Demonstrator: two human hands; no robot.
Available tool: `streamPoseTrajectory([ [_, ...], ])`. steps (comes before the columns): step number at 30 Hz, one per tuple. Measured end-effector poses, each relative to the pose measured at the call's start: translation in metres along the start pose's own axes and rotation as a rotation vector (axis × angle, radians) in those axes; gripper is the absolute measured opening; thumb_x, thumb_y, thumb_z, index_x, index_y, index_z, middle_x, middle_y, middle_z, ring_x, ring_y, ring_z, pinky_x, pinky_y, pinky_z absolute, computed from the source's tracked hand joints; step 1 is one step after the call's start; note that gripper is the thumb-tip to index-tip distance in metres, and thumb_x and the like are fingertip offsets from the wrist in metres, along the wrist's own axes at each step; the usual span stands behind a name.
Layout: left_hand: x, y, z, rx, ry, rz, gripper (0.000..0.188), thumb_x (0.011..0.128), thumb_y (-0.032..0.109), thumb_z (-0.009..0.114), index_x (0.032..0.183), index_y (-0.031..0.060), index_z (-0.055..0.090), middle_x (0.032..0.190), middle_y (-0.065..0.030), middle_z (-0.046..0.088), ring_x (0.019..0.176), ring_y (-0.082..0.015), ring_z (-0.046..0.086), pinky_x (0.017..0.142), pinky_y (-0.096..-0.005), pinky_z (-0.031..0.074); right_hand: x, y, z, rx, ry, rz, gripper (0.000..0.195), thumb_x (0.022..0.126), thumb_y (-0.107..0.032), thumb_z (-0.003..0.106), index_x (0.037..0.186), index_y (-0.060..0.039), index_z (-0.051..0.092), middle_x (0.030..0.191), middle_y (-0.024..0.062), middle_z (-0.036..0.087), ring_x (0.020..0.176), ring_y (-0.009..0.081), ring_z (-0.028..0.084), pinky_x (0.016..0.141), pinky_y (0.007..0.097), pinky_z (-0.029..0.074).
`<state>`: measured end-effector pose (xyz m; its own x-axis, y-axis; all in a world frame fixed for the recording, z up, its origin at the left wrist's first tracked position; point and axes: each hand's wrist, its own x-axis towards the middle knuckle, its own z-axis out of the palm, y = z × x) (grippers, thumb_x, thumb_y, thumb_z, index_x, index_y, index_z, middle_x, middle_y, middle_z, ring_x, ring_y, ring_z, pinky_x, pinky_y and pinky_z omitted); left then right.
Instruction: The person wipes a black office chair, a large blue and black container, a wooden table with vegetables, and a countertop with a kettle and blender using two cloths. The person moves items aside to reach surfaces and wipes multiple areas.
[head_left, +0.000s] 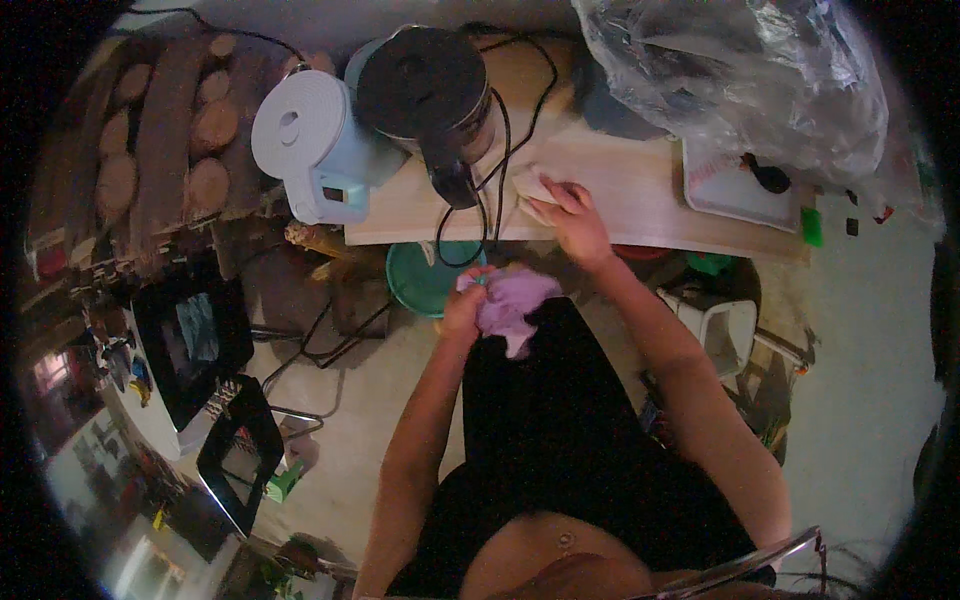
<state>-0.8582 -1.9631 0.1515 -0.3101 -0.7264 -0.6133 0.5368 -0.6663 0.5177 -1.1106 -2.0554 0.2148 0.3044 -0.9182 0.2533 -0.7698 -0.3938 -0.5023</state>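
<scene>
My left hand (466, 306) grips a bunched lilac cloth (517, 300) in front of the table's edge, above my dark-clothed lap. A small teal bit shows at those fingers. My right hand (576, 217) presses a folded whitish cloth (534, 191) on the light wooden tabletop (637, 180). Left of the whitish cloth stands an electric kettle with a black lid (420, 82), its black handle (450, 176) pointing towards me. Between kettle and right hand a black cord (501, 172) runs over the table and loops down past its edge.
A pale blue lidded jug (322, 150) stands left of the kettle. Clear plastic sheeting (750, 75) overhangs a white tray (712, 202) at the right. Below the table are a green basin (424, 281) and a white container (727, 337). A black-framed chair (244, 450) stands lower left.
</scene>
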Motion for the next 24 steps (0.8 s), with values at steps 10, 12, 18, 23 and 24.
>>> streamPoseTrajectory([
  [10, 0.005, 0.033, 0.014, 0.068, -0.074, -0.125, 0.064, 0.073, 0.006, 0.052, 0.136, -0.0010, 0.042, 0.124, -0.0131, 0.057, 0.107, -0.0223, 0.057, 0.096, -0.0327, 0.043, -0.046, 0.031, -0.019, -0.295, 0.049, 0.105, 0.062, 0.069, 0.002, 0.059, 0.127, -0.0197, 0.057, 0.140, 0.0070, 0.047, 0.117, 0.0372, 0.043, 0.103, 0.0426, 0.035],
  [12, 0.007, 0.020, 0.007, 0.298, -0.043, 0.056, 0.062, 0.071, 0.005, 0.054, 0.132, -0.0003, 0.047, 0.122, -0.0116, 0.058, 0.105, -0.0206, 0.057, 0.095, -0.0308, 0.042, -0.016, -0.005, -0.008, -0.101, 0.126, 0.117, 0.057, 0.067, 0.005, 0.056, 0.120, -0.0171, 0.062, 0.138, 0.0059, 0.049, 0.114, 0.0362, 0.046, 0.102, 0.0410, 0.036],
  [18, -0.008, 0.023, 0.024, 0.398, 0.056, 0.089, 0.040, 0.071, 0.006, 0.054, 0.108, -0.0015, 0.063, 0.116, -0.0092, 0.060, 0.102, -0.0192, 0.057, 0.092, -0.0287, 0.042, 0.022, -0.035, 0.026, 0.092, 0.004, -0.034, 0.052, 0.067, 0.003, 0.059, 0.115, -0.0162, 0.065, 0.136, 0.0055, 0.051, 0.113, 0.0345, 0.048, 0.098, 0.0377, 0.040],
  [23, -0.017, 0.034, 0.014, 0.363, 0.171, -0.022, 0.040, 0.073, 0.008, 0.055, 0.112, -0.0022, 0.060, 0.110, -0.0098, 0.061, 0.096, -0.0181, 0.058, 0.085, -0.0293, 0.046, -0.054, 0.004, -0.027, 0.004, -0.114, -0.016, 0.052, 0.071, 0.001, 0.057, 0.118, -0.0197, 0.064, 0.133, 0.0065, 0.053, 0.113, 0.0356, 0.048, 0.097, 0.0404, 0.042],
  [24, -0.019, 0.033, 0.010, 0.291, 0.178, -0.016, 0.040, 0.075, 0.009, 0.056, 0.113, -0.0017, 0.060, 0.109, -0.0099, 0.061, 0.096, -0.0183, 0.058, 0.084, -0.0301, 0.046, -0.064, 0.003, -0.049, -0.076, -0.108, 0.029, 0.051, 0.072, -0.001, 0.058, 0.119, -0.0203, 0.064, 0.133, 0.0069, 0.053, 0.113, 0.0359, 0.048, 0.097, 0.0415, 0.042],
])
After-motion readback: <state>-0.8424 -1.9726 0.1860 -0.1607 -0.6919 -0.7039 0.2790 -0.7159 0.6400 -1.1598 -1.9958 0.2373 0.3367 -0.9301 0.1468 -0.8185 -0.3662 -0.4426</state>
